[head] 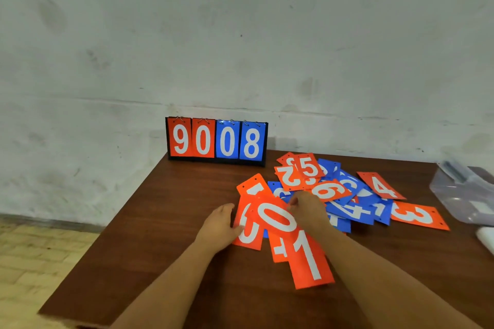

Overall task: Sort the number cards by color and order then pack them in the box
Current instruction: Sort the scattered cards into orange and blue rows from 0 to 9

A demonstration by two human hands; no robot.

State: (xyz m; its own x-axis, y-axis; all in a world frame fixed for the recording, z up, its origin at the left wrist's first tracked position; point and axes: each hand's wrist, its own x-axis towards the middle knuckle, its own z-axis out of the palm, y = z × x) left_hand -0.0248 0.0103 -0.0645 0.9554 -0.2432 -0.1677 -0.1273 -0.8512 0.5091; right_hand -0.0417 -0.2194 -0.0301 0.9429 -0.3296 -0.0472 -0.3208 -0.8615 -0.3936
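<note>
Surface: brown table (160, 235) sitting against a grey wall (240, 35).
Left hand (217, 227): pinching the orange cards (270, 222).
Right hand (310, 211): pressing them; grip unclear.
Scoreboard (216, 141): showing 9008.

I see left hand (222, 224) gripping orange cards (270, 222) fanned on table (149, 222); right hand (310, 211) on pile (347, 195) of orange, blue cards. Scoreboard (216, 141) reads 9008.

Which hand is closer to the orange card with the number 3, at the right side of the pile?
The right hand. It rests on the pile's middle, to the left of the orange 3 card. The left hand is farther left, at the orange cards' left edge.
</note>
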